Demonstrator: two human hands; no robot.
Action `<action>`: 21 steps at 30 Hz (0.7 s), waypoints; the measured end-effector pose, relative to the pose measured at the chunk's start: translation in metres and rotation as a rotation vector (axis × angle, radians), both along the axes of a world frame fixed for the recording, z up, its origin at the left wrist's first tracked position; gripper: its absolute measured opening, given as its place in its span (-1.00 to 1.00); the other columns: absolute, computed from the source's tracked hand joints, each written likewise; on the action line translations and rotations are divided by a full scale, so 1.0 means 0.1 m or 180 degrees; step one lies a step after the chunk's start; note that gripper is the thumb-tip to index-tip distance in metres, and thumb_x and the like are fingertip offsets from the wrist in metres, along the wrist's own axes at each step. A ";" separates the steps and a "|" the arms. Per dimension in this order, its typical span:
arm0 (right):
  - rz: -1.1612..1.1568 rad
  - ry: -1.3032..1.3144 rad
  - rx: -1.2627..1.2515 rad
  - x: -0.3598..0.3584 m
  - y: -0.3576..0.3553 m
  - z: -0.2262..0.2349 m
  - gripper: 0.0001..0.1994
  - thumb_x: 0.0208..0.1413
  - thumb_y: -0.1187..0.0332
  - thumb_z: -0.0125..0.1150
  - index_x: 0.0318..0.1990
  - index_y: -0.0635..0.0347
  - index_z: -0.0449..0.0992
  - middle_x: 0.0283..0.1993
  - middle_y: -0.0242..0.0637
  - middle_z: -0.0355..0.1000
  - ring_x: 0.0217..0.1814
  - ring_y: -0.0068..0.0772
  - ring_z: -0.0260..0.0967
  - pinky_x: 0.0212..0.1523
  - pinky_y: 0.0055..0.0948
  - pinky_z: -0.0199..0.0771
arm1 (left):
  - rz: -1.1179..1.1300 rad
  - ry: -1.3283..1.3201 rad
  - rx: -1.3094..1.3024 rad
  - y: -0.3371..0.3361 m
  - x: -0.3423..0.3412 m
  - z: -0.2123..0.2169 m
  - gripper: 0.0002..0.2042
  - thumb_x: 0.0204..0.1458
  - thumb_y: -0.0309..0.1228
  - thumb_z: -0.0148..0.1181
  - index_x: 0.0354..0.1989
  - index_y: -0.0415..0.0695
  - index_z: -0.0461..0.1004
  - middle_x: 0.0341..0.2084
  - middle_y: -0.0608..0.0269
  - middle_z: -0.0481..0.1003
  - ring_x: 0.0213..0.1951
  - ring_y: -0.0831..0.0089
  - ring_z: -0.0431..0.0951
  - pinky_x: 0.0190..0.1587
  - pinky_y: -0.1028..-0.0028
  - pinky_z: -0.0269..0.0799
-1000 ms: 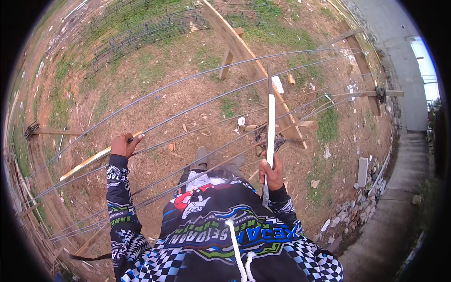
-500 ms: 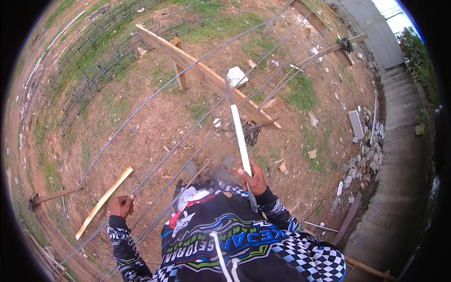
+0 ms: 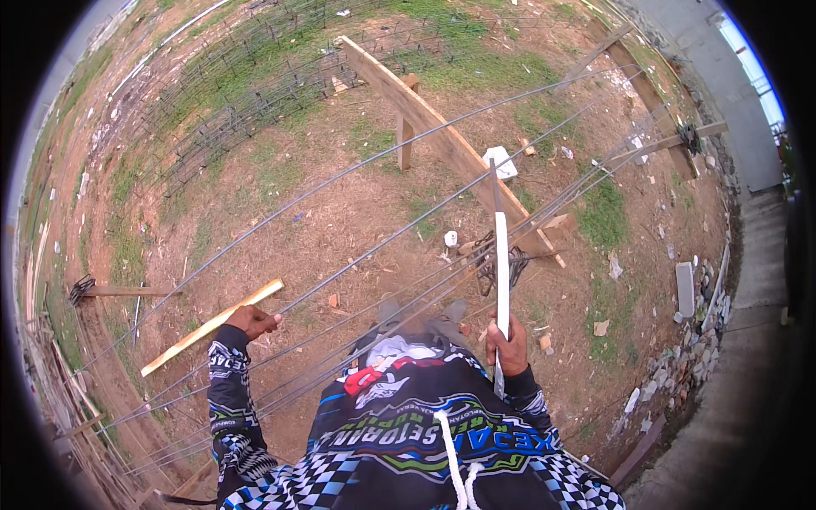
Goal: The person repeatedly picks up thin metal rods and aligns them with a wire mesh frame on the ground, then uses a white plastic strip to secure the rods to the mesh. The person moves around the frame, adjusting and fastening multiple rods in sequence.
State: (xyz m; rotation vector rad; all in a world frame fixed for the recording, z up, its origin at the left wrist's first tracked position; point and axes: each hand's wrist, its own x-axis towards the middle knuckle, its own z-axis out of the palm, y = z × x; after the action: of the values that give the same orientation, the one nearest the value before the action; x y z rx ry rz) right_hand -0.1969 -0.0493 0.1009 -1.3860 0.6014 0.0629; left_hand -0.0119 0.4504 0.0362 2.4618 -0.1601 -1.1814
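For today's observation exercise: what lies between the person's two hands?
In the head view, long steel rods cross between the left hand and the right hand, above two shoes on bare soil.

Black printed jersey, checkered hem, white drawstring

Outdoor yard: bare dirt ground (image 3: 340, 212), grass patches (image 3: 603, 212), concrete path (image 3: 748, 340).

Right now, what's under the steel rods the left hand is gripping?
Under the steel rods: bare dirt, patchy grass, scattered debris. The left hand closes around one rod; a wooden stick lies beside it. The torso hides the ground nearest.
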 end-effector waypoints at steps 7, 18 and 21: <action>-0.0252 -0.0071 -0.0499 -0.39 0.02 -0.23 -0.55 0.19 0.23 0.11 0.09 0.36 0.20 -0.70 -0.39 0.14 -0.83 -0.55 0.10 -0.83 -0.56 0.08 | 0.0657 -0.3681 0.0300 -0.40 1.00 -0.05 -0.57 -0.01 -0.08 0.25 -0.02 -0.04 0.48 -0.11 0.12 0.47 0.00 0.14 0.42 0.05 0.18 0.31; -0.0209 0.0127 -0.0239 -0.26 -0.12 -0.23 -0.60 0.28 0.19 0.02 0.11 0.26 0.19 -0.65 -0.41 0.14 -0.83 -0.55 0.08 -0.82 -0.54 0.14 | 0.0015 -0.2690 -0.0103 -0.83 1.17 -0.51 -0.64 0.12 0.05 0.03 -0.28 0.00 0.49 -0.67 0.10 0.48 -0.50 0.03 0.55 -0.44 0.09 0.40; -0.0084 0.0156 -0.0323 -0.19 -0.15 -0.21 -0.58 0.28 0.19 0.02 0.13 0.28 0.17 -0.65 -0.41 0.13 -0.83 -0.56 0.07 -0.82 -0.55 0.13 | -0.0073 -0.2999 -0.0448 -0.84 0.95 -0.21 -0.66 0.12 0.00 0.06 -0.38 -0.04 0.44 -0.67 0.11 0.45 -0.52 0.04 0.52 -0.48 0.11 0.37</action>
State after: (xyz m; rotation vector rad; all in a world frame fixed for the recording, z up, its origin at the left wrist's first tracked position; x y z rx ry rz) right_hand -0.2160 -0.0646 0.0795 -1.4780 0.6712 0.0460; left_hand 0.0828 0.3668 0.0155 2.6738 -0.5032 0.0709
